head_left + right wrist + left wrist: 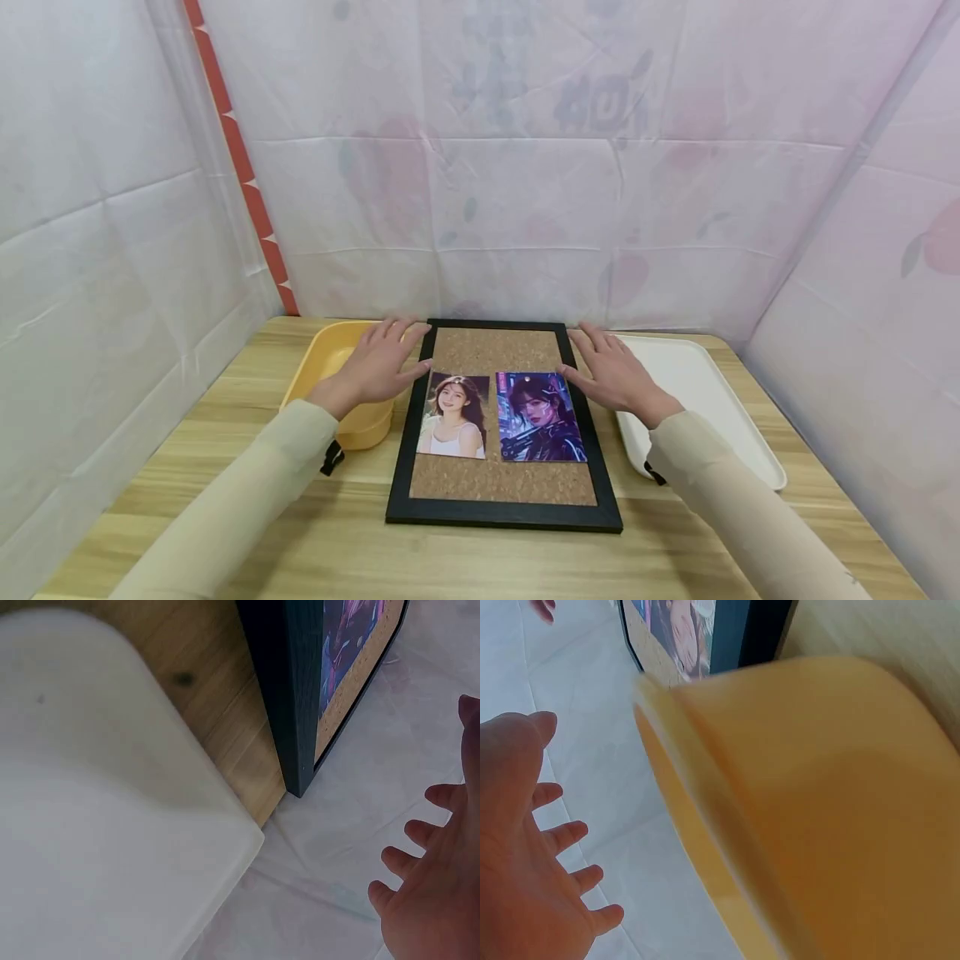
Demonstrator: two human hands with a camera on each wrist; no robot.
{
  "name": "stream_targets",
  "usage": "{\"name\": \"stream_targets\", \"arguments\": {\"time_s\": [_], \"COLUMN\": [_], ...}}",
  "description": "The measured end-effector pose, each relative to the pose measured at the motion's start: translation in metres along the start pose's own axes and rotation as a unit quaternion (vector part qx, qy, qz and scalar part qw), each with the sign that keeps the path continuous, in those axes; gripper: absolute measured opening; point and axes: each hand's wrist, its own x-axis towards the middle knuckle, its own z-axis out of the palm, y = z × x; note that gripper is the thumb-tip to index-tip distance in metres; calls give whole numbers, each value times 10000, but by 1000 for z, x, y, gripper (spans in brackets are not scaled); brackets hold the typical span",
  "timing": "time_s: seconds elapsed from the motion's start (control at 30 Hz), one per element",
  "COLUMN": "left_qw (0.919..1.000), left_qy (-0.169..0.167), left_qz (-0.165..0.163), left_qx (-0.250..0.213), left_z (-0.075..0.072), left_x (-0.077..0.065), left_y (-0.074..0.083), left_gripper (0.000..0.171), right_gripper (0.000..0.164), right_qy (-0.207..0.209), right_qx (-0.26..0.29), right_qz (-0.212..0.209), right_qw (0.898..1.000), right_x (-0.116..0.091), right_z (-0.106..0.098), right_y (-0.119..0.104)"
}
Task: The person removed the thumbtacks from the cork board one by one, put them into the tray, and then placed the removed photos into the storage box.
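A black-framed cork board [502,485] lies on the table between the two hands. Two pictures are fixed on it side by side: a photo of a long-haired person in white [452,417] on the left, a purple-blue neon illustration [542,418] on the right. Each shows a small pin near its top edge. My left hand [380,364], fingers spread, hovers over the yellow bin by the frame's left side. Across from it, my right hand [613,371] is spread near the frame's right side. Neither hand holds anything; whether the fingertips touch the frame I cannot tell.
The yellow bin [840,772] stands left of the board, partly under the left arm. To the right lies a white tray [720,408], its near-left edge partly covered by the right sleeve. White printed cloth [517,200] walls in the wooden table [480,567] at the back and sides.
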Motion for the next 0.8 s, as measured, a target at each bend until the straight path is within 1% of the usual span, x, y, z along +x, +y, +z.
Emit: {"name": "stream_targets", "arguments": {"time_s": [0.1, 0.37, 0.47, 0.7, 0.8], "left_qw": [10000, 9998, 9997, 9997, 9996], "left_qy": [-12, -83, -129, -90, -160], "left_qz": [61, 147, 147, 164, 134], "left_qx": [11, -146, -123, -147, -174], "left_z": [1, 6, 8, 12, 14], "left_x": [-2, -6, -6, -7, -9], "left_y": [4, 14, 16, 21, 23], "left_gripper": [66, 64, 64, 64, 65], "right_gripper": [76, 72, 69, 68, 66], "right_qy": [45, 177, 161, 69, 34], "right_qx": [75, 327, 405, 590, 593], "right_qz": [-40, -160, -173, -158, -197], "right_qw": [10000, 9992, 9989, 9981, 9980], "right_x": [0, 0, 0, 5, 8], "right_z": [3, 8, 9, 10, 13], "right_y": [-1, -9, -11, -16, -17]}}
